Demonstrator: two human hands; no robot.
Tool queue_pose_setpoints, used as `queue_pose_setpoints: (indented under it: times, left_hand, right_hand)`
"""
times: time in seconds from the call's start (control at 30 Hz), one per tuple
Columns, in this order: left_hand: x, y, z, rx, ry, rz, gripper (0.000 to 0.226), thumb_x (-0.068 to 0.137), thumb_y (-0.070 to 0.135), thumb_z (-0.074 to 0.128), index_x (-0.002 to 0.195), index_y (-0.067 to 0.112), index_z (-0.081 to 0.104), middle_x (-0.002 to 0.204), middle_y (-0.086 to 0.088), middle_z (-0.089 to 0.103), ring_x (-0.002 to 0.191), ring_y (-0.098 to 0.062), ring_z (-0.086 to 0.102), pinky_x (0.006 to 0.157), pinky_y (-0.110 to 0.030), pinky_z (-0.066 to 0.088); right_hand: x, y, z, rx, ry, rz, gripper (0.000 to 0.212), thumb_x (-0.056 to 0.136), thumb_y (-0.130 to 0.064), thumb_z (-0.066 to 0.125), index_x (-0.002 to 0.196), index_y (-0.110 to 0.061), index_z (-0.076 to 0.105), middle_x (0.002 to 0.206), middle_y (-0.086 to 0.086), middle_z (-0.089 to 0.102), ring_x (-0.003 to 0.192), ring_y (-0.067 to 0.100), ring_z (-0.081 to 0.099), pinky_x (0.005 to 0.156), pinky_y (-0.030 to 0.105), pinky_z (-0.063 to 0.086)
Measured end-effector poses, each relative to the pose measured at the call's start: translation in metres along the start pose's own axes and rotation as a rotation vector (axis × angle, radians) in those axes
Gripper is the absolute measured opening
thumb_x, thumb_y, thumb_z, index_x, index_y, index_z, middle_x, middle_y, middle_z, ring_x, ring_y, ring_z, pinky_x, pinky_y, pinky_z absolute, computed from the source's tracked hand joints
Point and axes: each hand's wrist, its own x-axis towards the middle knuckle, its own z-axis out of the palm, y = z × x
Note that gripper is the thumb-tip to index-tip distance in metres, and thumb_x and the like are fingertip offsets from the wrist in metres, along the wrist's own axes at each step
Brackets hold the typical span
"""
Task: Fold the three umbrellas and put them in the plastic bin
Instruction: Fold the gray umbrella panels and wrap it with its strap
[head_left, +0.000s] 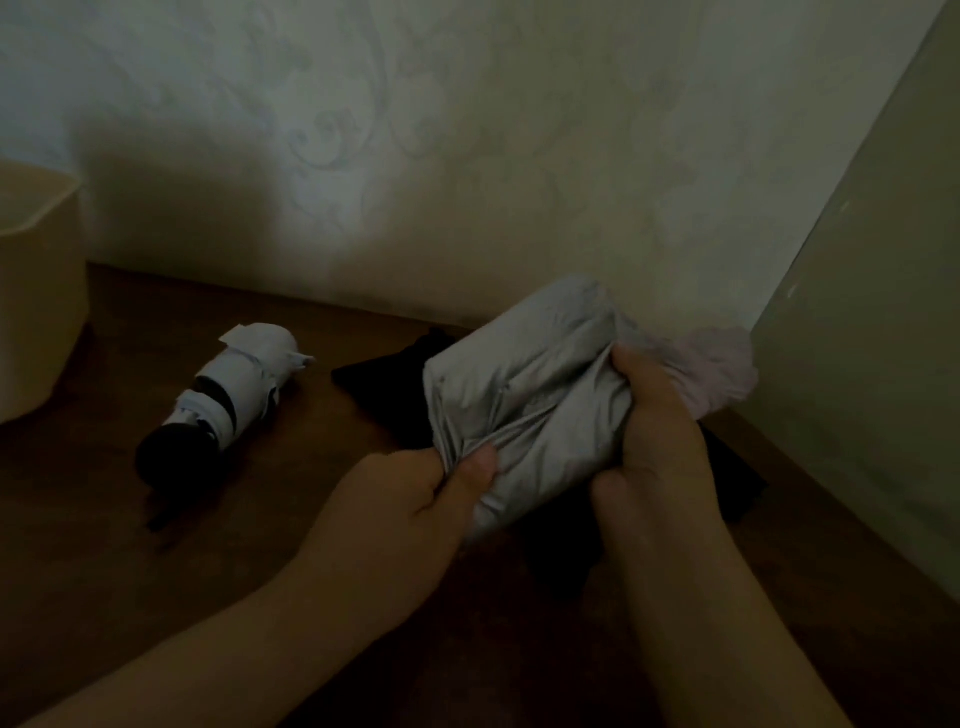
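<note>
Bin: a cream plastic bin (36, 291) stands at the far left edge of the dark brown wooden worktop (260, 545), partly out of view; what it holds cannot be seen.
Rolled umbrella: a folded white umbrella with black bands and a black handle (228, 400) lies on the worktop just right of the bin, apart from it, handle end toward the camera.
Black umbrella: a dark black fabric mass (384, 374) lies flat on the worktop under and behind the grey bundle; its shape is hard to read in the dim light.
Left hand: the left hand (415, 509) pinches a fold of cloth at the near left corner of the grey bundle, thumb and fingers curled tight on it.
Grey umbrella: a pale grey bunched fabric umbrella (524, 400) is held between both hands above the black fabric.
Right hand: the right hand (654, 431) grips the grey bundle's right side, fingers wrapped round it.
Pink part: a pale pink ruffled piece (722, 369) shows past the right hand, near the wall (467, 156).
</note>
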Motion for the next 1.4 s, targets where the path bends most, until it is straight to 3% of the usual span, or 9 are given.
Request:
queue_pose_setpoints:
  times: [0.07, 0.3, 0.43, 0.63, 0.7, 0.87, 1.03, 1.27, 1.4]
  left_hand:
    - [0.003, 0.002, 0.0, -0.248, -0.144, -0.162, 0.063, 0.079, 0.051, 0.044, 0.063, -0.007, 0.061, 0.055, -0.017, 0.062, 0.041, -0.016, 0.053, 0.045, -0.021, 0.043]
    - [0.005, 0.004, -0.002, -0.506, -0.532, -0.49, 0.052, 0.06, 0.059, 0.056, 0.079, 0.012, 0.069, 0.07, -0.019, 0.07, 0.048, -0.027, 0.063, 0.048, -0.029, 0.05]
    - [-0.002, 0.011, -0.003, -0.403, -0.392, -0.329, 0.049, 0.074, 0.058, 0.044, 0.047, 0.021, 0.062, 0.05, -0.007, 0.058, 0.033, -0.015, 0.047, 0.04, -0.022, 0.039]
    - [-0.002, -0.006, -0.003, 0.311, -0.009, 0.09, 0.069, 0.079, 0.078, 0.024, 0.052, 0.018, 0.044, 0.039, 0.005, 0.044, 0.043, -0.011, 0.049, 0.043, -0.018, 0.034]
    - [-0.003, -0.008, -0.003, 0.391, 0.003, 0.166, 0.068, 0.077, 0.076, 0.023, 0.057, 0.017, 0.05, 0.041, 0.004, 0.043, 0.046, -0.011, 0.052, 0.043, -0.016, 0.034]
    - [-0.003, 0.009, 0.004, -0.141, -0.165, -0.116, 0.03, 0.066, 0.057, 0.05, 0.07, 0.029, 0.06, 0.05, 0.013, 0.061, 0.043, -0.001, 0.056, 0.044, -0.012, 0.041]
    - [-0.002, 0.012, 0.001, -0.314, -0.216, -0.304, 0.044, 0.063, 0.055, 0.053, 0.07, 0.013, 0.062, 0.047, -0.003, 0.059, 0.038, -0.01, 0.055, 0.038, -0.015, 0.04]
    - [-0.005, 0.004, 0.003, 0.087, 0.008, -0.054, 0.042, 0.065, 0.069, 0.045, 0.067, 0.03, 0.058, 0.046, 0.016, 0.056, 0.049, 0.007, 0.054, 0.044, -0.008, 0.037]
    - [-0.005, -0.01, 0.007, 0.359, 0.067, 0.131, 0.079, 0.067, 0.087, 0.022, 0.097, 0.027, 0.065, 0.068, 0.009, 0.065, 0.071, -0.003, 0.06, 0.058, -0.014, 0.045]
  right_hand:
    - [0.0, -0.001, 0.0, -0.007, 0.032, -0.003, 0.041, 0.081, -0.027, 0.07, 0.12, -0.02, 0.057, 0.112, 0.005, 0.065, 0.097, 0.029, 0.064, 0.086, 0.046, 0.054]
    - [-0.002, -0.009, -0.001, -0.019, -0.03, 0.019, 0.013, 0.085, -0.016, 0.064, 0.097, -0.016, 0.061, 0.102, 0.004, 0.065, 0.092, 0.024, 0.063, 0.076, 0.035, 0.054]
    - [-0.004, -0.007, -0.001, 0.052, -0.126, 0.016, 0.034, 0.084, -0.018, 0.065, 0.117, -0.015, 0.06, 0.11, 0.008, 0.068, 0.099, 0.028, 0.066, 0.085, 0.043, 0.054]
    - [-0.002, 0.008, 0.003, 0.019, -0.168, -0.006, 0.084, 0.051, -0.042, 0.079, 0.128, -0.019, 0.056, 0.117, 0.006, 0.068, 0.102, 0.027, 0.067, 0.089, 0.052, 0.052]
    - [-0.001, 0.01, 0.003, 0.036, -0.143, 0.019, 0.08, 0.054, -0.039, 0.08, 0.128, -0.018, 0.056, 0.117, 0.007, 0.068, 0.101, 0.028, 0.067, 0.089, 0.052, 0.053]
    - [0.004, 0.001, -0.002, 0.038, -0.002, 0.024, 0.042, 0.082, -0.016, 0.07, 0.122, -0.009, 0.059, 0.11, 0.01, 0.067, 0.095, 0.028, 0.066, 0.085, 0.044, 0.055]
    - [-0.001, 0.011, 0.001, 0.063, -0.107, -0.001, 0.042, 0.084, -0.015, 0.066, 0.124, -0.008, 0.058, 0.117, 0.012, 0.066, 0.102, 0.028, 0.065, 0.091, 0.045, 0.052]
    - [-0.004, 0.022, 0.009, 0.076, -0.195, -0.013, 0.089, 0.048, -0.041, 0.084, 0.13, -0.02, 0.055, 0.119, 0.006, 0.066, 0.102, 0.025, 0.067, 0.088, 0.047, 0.054]
    - [-0.01, 0.025, 0.011, 0.041, -0.157, 0.091, 0.067, 0.067, -0.033, 0.077, 0.128, -0.016, 0.055, 0.113, 0.007, 0.067, 0.095, 0.027, 0.068, 0.072, 0.04, 0.059]
